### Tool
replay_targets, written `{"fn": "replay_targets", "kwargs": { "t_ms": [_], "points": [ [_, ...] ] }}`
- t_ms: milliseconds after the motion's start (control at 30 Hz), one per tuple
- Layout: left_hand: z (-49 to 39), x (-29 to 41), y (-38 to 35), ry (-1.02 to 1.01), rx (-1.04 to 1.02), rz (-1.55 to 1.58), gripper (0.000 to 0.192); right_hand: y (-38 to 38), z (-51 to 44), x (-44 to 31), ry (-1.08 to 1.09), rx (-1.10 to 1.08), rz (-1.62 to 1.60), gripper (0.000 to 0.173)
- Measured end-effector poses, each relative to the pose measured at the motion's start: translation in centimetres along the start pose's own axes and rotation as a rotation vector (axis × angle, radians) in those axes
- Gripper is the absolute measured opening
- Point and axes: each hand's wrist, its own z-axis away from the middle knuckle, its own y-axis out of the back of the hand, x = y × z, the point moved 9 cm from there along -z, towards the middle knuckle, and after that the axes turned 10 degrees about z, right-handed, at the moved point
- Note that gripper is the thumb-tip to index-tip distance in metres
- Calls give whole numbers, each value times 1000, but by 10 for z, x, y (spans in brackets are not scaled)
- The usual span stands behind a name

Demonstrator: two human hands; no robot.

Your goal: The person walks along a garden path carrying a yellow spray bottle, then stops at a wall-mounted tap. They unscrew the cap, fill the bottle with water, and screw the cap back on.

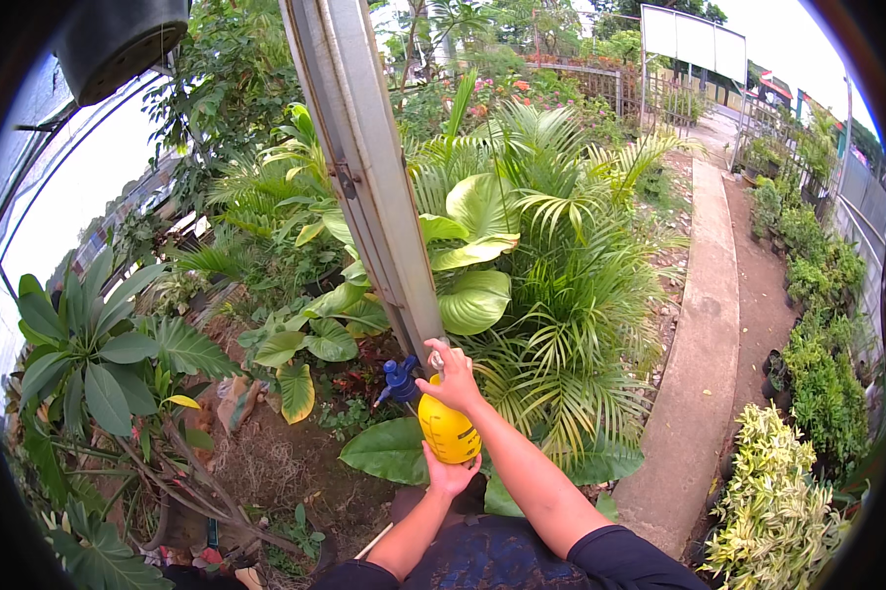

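Note:
A yellow plastic spray bottle (450, 431) stands between my two hands, with printed marks on its side. My left hand (450, 472) cups its base from below. At its neck is my right hand (450, 376), thumb and fingers spread around the top. A blue pump sprayer head (399, 381) is just left of the bottle's neck, nozzle pointing left; whether it is joined to the bottle cannot be told. Behind my right fingers something small and shiny shows, too hidden to name. The grey metal post (384, 184) rises directly beyond the hands.
Broad-leaved plants (476, 302) and palm fronds (583, 295) crowd around the post. A concrete path (697, 354) runs along the right, beside potted shrubs (819, 354). A black hanging pot (122, 51) is at upper left, above a leafy plant (104, 354).

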Motion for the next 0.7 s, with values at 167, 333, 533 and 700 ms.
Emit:
{"fn": "replay_targets", "kwargs": {
  "t_ms": [167, 333, 533, 700],
  "points": [
    [3, 1, 0, -7, 18, -8, 89, -4, 0, 3, 2, 15, -3, 86],
    [4, 0, -2, -7, 10, -9, 90, -4, 1, 4, -3, 11, -8, 86],
    [5, 2, 0, -25, 6, -12, 90, -3, 0, 3, -14, -13, -17, 86],
    [7, 2, -2, -34, 15, -21, 90, -4, 0, 5, -19, -22, -25, 86]
  ]
}}
